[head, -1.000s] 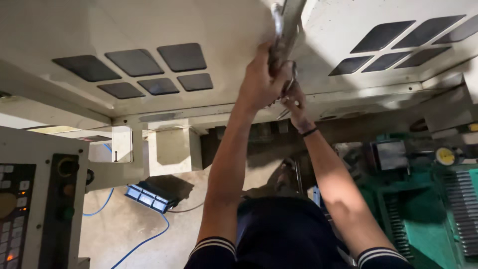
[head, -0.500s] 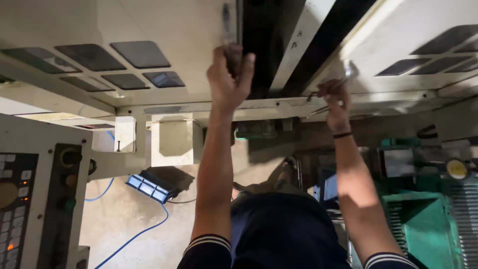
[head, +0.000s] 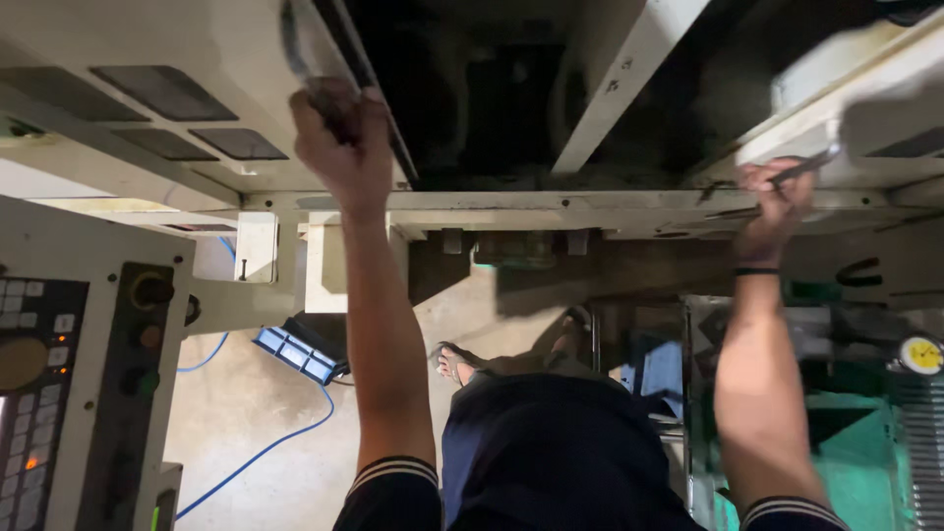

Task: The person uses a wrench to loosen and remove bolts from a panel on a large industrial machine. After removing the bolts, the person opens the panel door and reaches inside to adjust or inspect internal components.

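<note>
Two bare arms reach away from the camera, over dark trousers (head: 560, 452) and a concrete floor (head: 246, 413) crossed by a blue cable (head: 258, 454). At the near left stands a control panel (head: 59, 374) with buttons and knobs. Farther out, the left hand (head: 339, 143) has its grip clamped on a dark, blurred handle (head: 295, 49) at the edge of a cream machine panel (head: 147, 59). Well apart, the right hand (head: 772, 202) has its grip closed on a thin dark tool (head: 808, 163), held against the pale frame (head: 590, 202). Beyond lies a dark opening (head: 492, 88).
</note>
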